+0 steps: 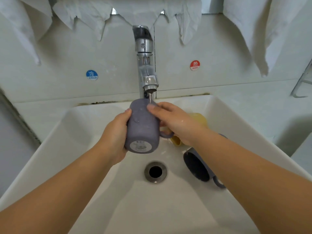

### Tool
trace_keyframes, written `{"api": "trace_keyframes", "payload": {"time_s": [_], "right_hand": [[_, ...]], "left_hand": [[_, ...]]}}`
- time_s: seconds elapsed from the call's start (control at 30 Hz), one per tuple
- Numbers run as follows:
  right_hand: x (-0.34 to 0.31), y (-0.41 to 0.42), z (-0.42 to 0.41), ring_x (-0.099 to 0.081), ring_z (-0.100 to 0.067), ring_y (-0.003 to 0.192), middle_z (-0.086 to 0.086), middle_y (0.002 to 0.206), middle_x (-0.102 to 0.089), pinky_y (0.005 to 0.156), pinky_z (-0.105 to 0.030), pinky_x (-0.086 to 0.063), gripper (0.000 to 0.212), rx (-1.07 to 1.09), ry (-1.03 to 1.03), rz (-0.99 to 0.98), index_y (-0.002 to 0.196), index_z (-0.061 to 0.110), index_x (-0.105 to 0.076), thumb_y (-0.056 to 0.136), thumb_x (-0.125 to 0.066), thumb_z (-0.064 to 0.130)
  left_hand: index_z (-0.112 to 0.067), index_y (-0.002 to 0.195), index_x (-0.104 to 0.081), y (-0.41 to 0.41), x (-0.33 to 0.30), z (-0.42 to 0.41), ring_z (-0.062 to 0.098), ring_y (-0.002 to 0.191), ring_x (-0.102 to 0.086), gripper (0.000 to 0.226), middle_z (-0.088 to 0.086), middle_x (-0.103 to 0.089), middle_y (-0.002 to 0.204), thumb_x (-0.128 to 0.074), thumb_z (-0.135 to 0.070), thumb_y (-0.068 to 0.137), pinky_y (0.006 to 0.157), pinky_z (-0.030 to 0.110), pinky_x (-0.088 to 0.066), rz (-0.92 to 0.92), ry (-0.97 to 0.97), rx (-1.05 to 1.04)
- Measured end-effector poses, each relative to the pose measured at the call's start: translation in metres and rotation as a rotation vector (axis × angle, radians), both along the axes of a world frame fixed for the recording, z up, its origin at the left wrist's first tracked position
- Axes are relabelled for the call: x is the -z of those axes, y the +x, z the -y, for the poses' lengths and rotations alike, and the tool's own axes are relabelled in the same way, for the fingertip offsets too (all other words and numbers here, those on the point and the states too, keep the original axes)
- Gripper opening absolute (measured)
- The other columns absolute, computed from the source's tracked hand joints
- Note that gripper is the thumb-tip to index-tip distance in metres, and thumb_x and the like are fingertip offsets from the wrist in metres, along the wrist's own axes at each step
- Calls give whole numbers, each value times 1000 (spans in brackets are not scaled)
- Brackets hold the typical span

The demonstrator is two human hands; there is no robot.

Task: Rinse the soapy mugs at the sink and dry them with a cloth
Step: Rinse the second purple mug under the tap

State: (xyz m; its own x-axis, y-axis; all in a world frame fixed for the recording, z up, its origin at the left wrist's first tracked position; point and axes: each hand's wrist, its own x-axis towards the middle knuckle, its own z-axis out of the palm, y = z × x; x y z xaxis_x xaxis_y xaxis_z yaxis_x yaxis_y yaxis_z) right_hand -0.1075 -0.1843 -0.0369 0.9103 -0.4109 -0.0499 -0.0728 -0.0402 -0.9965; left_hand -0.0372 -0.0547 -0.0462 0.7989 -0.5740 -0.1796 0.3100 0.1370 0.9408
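A grey-purple mug [141,129] is held over the white sink [55,141], its base turned toward me and its mouth up under the chrome tap [146,68], from which a thin stream of water runs. My left hand [114,137] grips the mug's left side. My right hand [175,122] lies over the mug's right side with the thumb across its upper wall; its fingers behind the mug are hidden. A yellow mug [200,120] lies in the basin behind my right hand. A second grey mug [197,166] lies on its side under my right forearm.
The round drain [155,171] sits in the middle of the basin. White cloths [87,16] hang along the wall above the tap, more at the right [253,31]. A blue COLD sticker [92,75] and a red HOT sticker [195,65] flank the tap. A metal rack [302,86] stands at far right.
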Motion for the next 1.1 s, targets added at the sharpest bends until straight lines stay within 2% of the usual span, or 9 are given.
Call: {"api": "trace_keyframes", "payload": {"time_s": [0.1,0.23,0.3,0.43,0.53,0.7,0.87,1.0,1.1], "right_hand": [[3,2,-2,-47,-16,58,-6,74,-51,40,-17,-39,33,97,-23,28,92,14,-57,93,-55,46],[2,-1,-1,-64,-21,93,-4,105,-64,54,-25,-52,32,-53,-20,-3,111,18,-58,86,-69,35],[1,-1,-2,-64,-21,98,-4,111,-63,59,-27,-54,36,-67,-16,-1,113,19,-58,84,-72,33],[-1,-1,-4,-51,-13,66,-5,81,-56,48,-19,-43,31,42,-127,67,105,3,-62,95,-57,32],[-3,0,-3,-46,-14,61,-9,77,-52,45,-17,-41,24,59,-154,81,94,9,-62,102,-44,22],[-8,3,0,-52,-15,62,-12,84,-56,56,-22,-51,27,45,87,139,116,10,-55,96,-44,-5],[-5,3,-6,-56,-18,65,-11,78,-58,62,-25,-55,8,-18,343,152,94,5,-55,93,-54,-3],[3,4,-17,-51,-10,63,2,74,-53,58,-21,-46,12,33,-103,21,84,15,-53,94,-58,15],[5,8,-23,-51,-6,60,5,72,-51,55,-23,-46,15,122,-203,84,83,18,-51,97,-55,23]], "left_hand": [[-13,126,-58,-2,1,2,21,75,-72,36,8,-73,102,-40,-35,102,59,30,-54,19,42,0],[-15,112,-66,3,1,-5,24,74,-70,33,8,-75,93,-43,-35,100,70,35,-54,10,41,-8],[-17,104,-67,4,0,-8,22,70,-71,32,6,-76,87,-42,-35,100,71,36,-53,13,37,20],[-21,101,-70,-2,-3,-8,18,70,-71,37,4,-76,88,-46,-48,95,66,30,-57,75,100,173],[-22,102,-69,-4,-5,-9,18,78,-71,51,4,-76,94,-57,-59,69,74,32,-56,217,265,302],[-17,106,-68,12,-12,-17,18,78,-70,49,3,-75,96,-79,-32,60,74,32,-56,87,206,264],[-16,110,-68,19,-11,-22,21,91,-69,57,5,-75,103,-77,-41,59,80,35,-52,29,194,166],[-20,104,-69,17,-11,-19,16,81,-71,40,3,-76,95,-69,-44,72,70,31,-53,95,185,80],[-22,102,-69,11,-11,-16,14,74,-73,31,1,-77,90,-65,-44,81,68,31,-55,83,175,106]]}}
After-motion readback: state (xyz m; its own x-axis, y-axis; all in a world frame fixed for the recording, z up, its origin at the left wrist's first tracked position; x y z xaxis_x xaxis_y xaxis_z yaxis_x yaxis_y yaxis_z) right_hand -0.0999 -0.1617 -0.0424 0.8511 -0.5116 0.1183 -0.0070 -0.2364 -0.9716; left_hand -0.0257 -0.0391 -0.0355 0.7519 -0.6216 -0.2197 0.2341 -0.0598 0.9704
